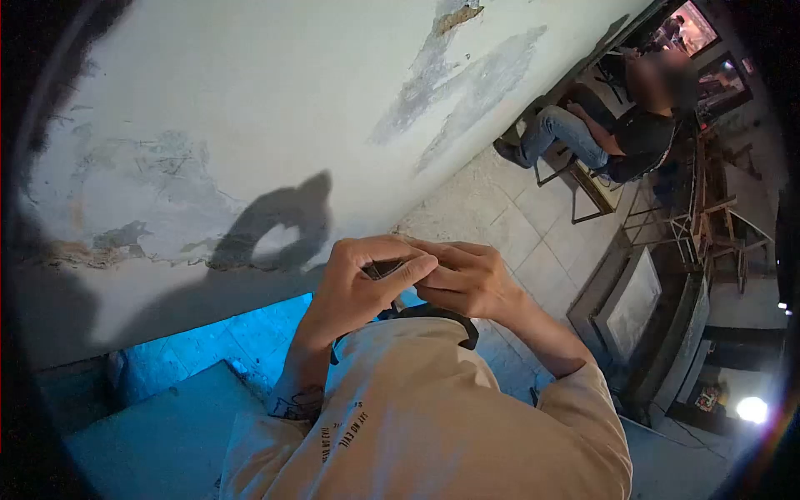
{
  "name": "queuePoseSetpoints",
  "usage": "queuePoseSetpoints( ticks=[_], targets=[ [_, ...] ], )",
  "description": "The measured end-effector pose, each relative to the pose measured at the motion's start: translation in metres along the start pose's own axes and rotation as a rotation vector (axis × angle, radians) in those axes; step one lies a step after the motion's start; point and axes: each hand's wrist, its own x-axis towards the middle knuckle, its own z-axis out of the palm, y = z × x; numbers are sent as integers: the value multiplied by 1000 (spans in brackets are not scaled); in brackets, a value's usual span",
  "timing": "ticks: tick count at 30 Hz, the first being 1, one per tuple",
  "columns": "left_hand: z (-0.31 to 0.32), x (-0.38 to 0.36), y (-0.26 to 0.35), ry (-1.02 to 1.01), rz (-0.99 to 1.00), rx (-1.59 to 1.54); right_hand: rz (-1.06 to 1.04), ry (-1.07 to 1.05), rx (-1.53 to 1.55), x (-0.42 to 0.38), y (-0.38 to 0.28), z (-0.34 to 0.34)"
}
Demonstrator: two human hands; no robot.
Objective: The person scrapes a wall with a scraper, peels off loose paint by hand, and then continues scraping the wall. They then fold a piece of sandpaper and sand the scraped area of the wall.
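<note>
In front of my chest, my left hand (pixel 358 279) and my right hand (pixel 467 279) meet with their fingertips touching. The left thumb lies across toward the right fingers, and the left fingers curl over the top. A small dark patch shows in the gap by the left thumb; whether it is an object or background I cannot make out. The right fingers are bent and pressed together, hiding anything between them. Below the hands are my light shirt (pixel 467 400) with printed lettering and a dark strap or band at its lower edge.
A pale wall (pixel 275 100) with flaking plaster rises close ahead, carrying the shadow of my hands. At the right a person (pixel 617 133) sits by a small table (pixel 596 192). Wooden furniture (pixel 633 308) and a bright lamp (pixel 752 409) are farther right. Blue light falls on floor tiles (pixel 217 342).
</note>
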Motion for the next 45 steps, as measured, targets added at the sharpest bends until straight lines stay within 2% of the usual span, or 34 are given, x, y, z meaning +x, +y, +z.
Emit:
queuePoseSetpoints(
  ticks=[4,7,9,15,16,20,22,23,25,29,33,35,39,41,45],
  targets=[
    [1,2,0,-4,-57,-43,24,11,-19,-1,-1,3],
    [1,0,1,3,-48,0,31,28,14,-1,-2,3],
    [2,-1,-1,30,54,-51,18,44,21,1,-1,4],
    [-1,-1,-2,-18,43,-92,56,59,66,1,-2,2],
    [1,1,-9,-5,172,-98,41,57,73,1,-1,1],
    [-5,-1,-5,-33,222,-70,10,63,100,0,-3,-2],
    [-8,0,-13,-69,358,3,11,91,165,1,-4,-3],
    [-7,1,-14,-70,358,3,12,91,164,0,-4,-3],
    [-6,2,-16,-22,504,16,40,71,194,-2,-4,-3],
    [-6,1,-13,-40,459,10,61,87,216,0,-4,-5],
    [1,1,-27,33,477,162,226,-72,463,-2,-1,-11],
    [8,1,-41,77,300,62,277,-65,523,-10,-1,-2],
    [12,-7,-9,142,434,154,263,-83,496,3,-2,-25],
    [10,-10,11,104,670,157,156,-31,472,23,-6,-50],
    [4,-3,31,96,862,282,32,120,454,38,5,-55]
  ],
)
